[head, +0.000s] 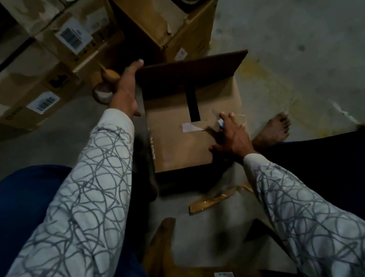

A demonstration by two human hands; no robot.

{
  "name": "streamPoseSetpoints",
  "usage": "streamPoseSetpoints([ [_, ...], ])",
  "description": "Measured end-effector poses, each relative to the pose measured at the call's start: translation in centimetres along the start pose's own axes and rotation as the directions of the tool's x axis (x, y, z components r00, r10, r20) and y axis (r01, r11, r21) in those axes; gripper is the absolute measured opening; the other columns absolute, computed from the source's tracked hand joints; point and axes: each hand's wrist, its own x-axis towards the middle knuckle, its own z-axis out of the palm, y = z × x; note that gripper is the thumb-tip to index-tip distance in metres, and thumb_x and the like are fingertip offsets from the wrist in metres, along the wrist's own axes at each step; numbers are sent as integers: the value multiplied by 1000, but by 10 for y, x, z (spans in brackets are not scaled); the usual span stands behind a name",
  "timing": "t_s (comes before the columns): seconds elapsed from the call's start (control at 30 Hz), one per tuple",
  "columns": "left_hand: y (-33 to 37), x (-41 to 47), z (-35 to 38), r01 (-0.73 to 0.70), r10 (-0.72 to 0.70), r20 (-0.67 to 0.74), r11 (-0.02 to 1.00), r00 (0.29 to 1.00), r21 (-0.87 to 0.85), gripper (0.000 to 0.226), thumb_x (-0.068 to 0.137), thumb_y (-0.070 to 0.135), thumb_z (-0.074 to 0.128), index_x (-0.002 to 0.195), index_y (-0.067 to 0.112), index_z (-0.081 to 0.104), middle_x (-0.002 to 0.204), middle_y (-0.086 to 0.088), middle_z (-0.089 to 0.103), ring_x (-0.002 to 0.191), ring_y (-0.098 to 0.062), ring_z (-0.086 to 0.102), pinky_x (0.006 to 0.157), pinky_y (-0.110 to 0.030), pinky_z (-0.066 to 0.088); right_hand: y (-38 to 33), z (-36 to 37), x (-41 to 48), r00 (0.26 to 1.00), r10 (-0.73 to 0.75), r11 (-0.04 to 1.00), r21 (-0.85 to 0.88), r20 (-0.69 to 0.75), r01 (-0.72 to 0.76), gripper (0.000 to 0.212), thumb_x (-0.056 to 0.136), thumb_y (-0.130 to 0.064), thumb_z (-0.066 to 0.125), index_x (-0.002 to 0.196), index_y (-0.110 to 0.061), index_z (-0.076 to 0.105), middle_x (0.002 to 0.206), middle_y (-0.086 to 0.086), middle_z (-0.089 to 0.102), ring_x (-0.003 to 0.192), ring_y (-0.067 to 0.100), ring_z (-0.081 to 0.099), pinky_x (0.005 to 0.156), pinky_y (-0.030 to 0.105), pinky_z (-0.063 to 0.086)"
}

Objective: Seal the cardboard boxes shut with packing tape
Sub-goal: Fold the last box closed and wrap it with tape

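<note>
Matt cardboard box (177, 144), glossy tape strip (214, 202), rough concrete floor (300, 9)

The person wears a long-sleeved top of pale grey-white cloth, printed all over with thin dark-grey scribbled loops and circles. The left sleeve (71, 229) and right sleeve (312, 225) reach the wrists, where the print thins out into plainer pale cuffs. The left hand (126, 92) and right hand (234, 134) are bare. The trousers (11, 191) are plain dark blue, nearly black in shadow on the right leg. One foot (272, 130) is bare, its toes showing.
</note>
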Motion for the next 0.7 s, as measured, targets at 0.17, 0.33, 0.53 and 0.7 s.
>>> streamPoseSetpoints([
  [0.17, -74, 32, -14, 141, -141, 32, 990, 989, 4, 22, 91, 30, 69, 100, 12, 60, 89, -7, 63, 77, -19, 60, 55, -33, 54, 3, -2, -1, 972, 108, 956, 291, -208, -44, 61, 81, -29, 81, 131, -8, 52, 129, 21, 61, 122, 39, 56, 102, 47, 44],
  [0.33, -156, 64, -24, 179, -190, -59, 972, 980, -151, 79, 65, 57, 89, 127, 28, 49, 120, -7, 65, 103, -26, 65, 88, -54, 56, 5, -21, -19, 713, 526, 780, 597, -465, -187, 41, 87, -27, 73, 118, -2, 61, 112, 6, 62, 119, 27, 53, 85, 21, 24],
  [0.53, -129, 12, -11, 262, -269, -22, 952, 963, -155, 51, 94, 44, 66, 135, 18, 52, 129, -13, 63, 107, -28, 61, 87, -46, 52, 10, -6, -17, 739, 668, 573, 693, -88, -437, 81, 90, -57, 62, 146, -1, 42, 147, 21, 48, 134, 37, 48, 109, 37, 36],
  [0.7, -141, 6, -44, 94, -167, -388, 975, 906, -199, 53, 91, 36, 73, 131, 23, 41, 116, 7, 48, 105, -15, 51, 95, -40, 48, -22, 0, -5, 855, 504, 752, 548, -120, -366, 70, 83, -63, 68, 123, -6, 55, 126, 18, 62, 118, 39, 58, 99, 46, 48],
])
